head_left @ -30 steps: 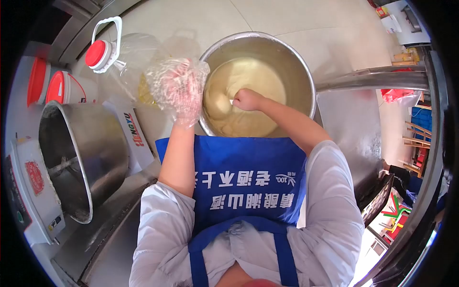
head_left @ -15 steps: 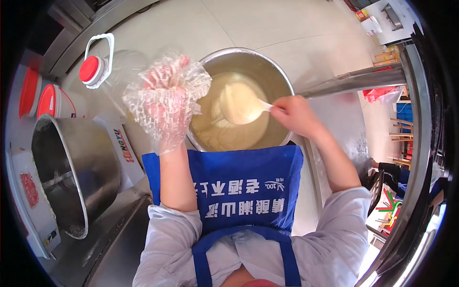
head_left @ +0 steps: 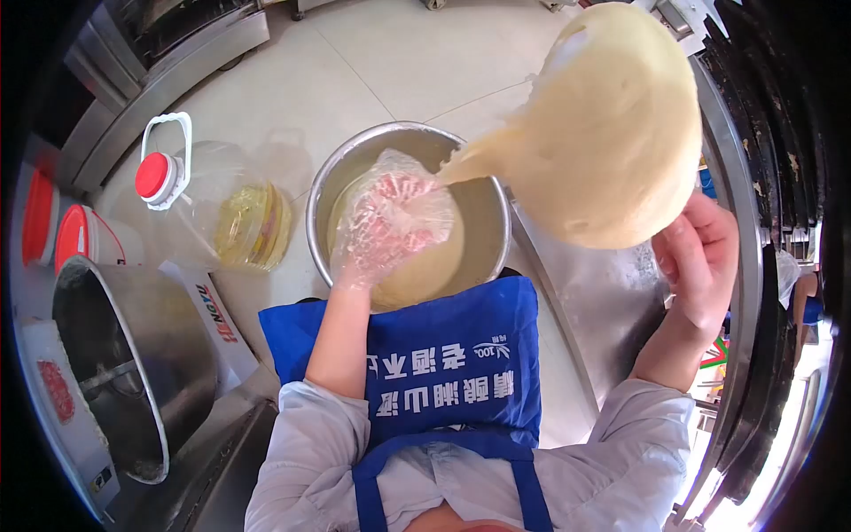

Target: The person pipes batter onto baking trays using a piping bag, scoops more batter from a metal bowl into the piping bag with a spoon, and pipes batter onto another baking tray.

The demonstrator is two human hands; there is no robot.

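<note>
My right hand (head_left: 700, 253) is closed at the near end of a scoop raised high at the right. Pale, wet dough (head_left: 612, 133) covers most of the scoop, with a bit of white surface (head_left: 567, 51) showing. A ragged strand (head_left: 483, 152) stretches from this mass towards my left hand (head_left: 399, 217). That hand wears a crumpled clear plastic glove and is over the deep metal pot (head_left: 498, 239), fingers curved apart; whether it touches the strand is unclear. More pale batter (head_left: 443, 270) lies in the pot.
An oil jug (head_left: 253, 222) with a red cap stands left of the pot, near a red-lidded white bucket (head_left: 97, 239). A metal mixer bowl (head_left: 168, 337) is tilted at the left. Dark stacked trays (head_left: 771, 115) line the right side, beside a steel surface (head_left: 612, 301).
My right hand has lifted the dough-covered scoop out of the pot, up and to the right, close to the camera. My gloved left hand has moved right, over the pot.
</note>
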